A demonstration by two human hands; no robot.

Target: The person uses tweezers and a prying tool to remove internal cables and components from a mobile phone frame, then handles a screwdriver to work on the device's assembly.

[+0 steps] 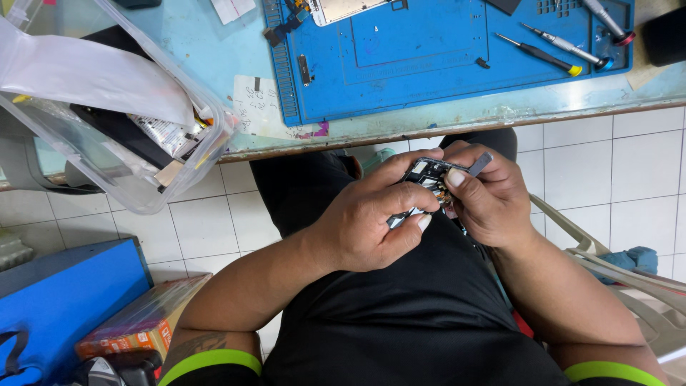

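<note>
Over the lap, below the bench edge, both hands worked on a small dark opened phone body (423, 180).
Left hand (371, 221) clasped it from the left, thumb and fingers curled round it; right hand (486, 196) gripped its right side, pinching a thin grey metal prying tool (477, 164) against it.

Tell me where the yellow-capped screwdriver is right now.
In the head view, the yellow-capped screwdriver lies on the blue work mat at upper right, beside two other screwdrivers, away from both hands.
</note>
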